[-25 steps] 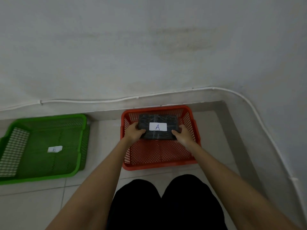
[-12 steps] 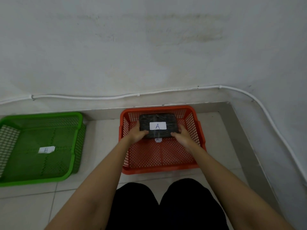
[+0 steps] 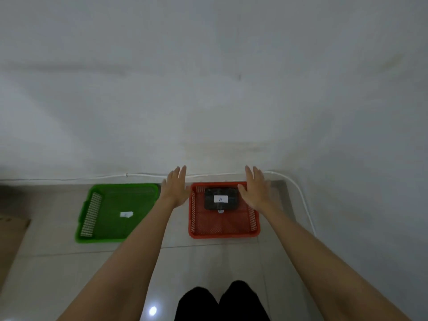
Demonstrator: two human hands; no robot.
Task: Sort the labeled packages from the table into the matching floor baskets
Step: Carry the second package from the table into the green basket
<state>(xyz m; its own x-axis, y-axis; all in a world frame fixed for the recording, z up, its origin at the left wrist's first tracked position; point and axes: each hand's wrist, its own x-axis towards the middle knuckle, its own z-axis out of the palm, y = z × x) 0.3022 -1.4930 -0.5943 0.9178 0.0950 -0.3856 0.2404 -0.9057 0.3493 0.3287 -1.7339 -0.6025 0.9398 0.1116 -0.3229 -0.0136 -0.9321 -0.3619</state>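
A black package [image 3: 221, 199] with a white label marked A lies in the far half of the red floor basket [image 3: 223, 232]. Another small white label shows on the basket floor just below it. My left hand [image 3: 174, 187] hovers open above the gap between the two baskets, left of the package. My right hand [image 3: 256, 189] is open over the red basket's right rim. Neither hand touches the package. The green basket [image 3: 148, 187] sits to the left with only a white label [image 3: 126, 214] on its floor.
A white cable [image 3: 303, 205] runs along the base of the grey wall and down the right corner. A brown cardboard piece [image 3: 11, 235] lies at the far left edge. My dark-clothed legs [image 3: 222, 302] show at the bottom over the tiled floor.
Both hands let go of the A package, which now rests in the red basket. They have lifted apart and open, and the view has pulled up and away from the floor.
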